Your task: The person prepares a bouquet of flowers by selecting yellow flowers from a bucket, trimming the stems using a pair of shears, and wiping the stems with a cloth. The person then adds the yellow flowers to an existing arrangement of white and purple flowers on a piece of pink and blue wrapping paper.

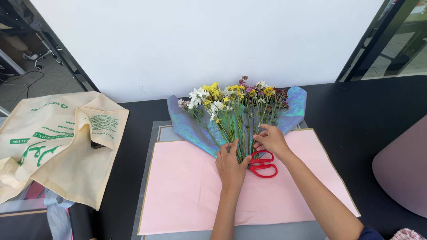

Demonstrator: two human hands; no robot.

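Both hands meet at the base of a bunch of flowers (231, 109) lying flat on the counter (356, 115). Left hand (231, 165) rests palm-down with fingers spread over the gathered green stems, pressing them together rather than closing around them, which seems to keep the bunch from fanning apart. Right hand (270, 140) lies just beside it, fingers bent lightly over the stems on the far side; neither hand is clenched. Red scissors (263, 165) lie closed on the pink paper (187, 191), touching the right hand's wrist side, within easy reach. Under the blooms, a shimmering blue wrap (189, 126) spreads in a fan, so the flower heads sit on it while the stems run down onto the pink sheet. That sheet lies on a grey one (160, 133), whose edge shows along the left. A cream cloth bag (62, 142) slumps at the left counter edge, well apart. To the right, bare dark counter lies before a pale mauve curved surface (402, 166).
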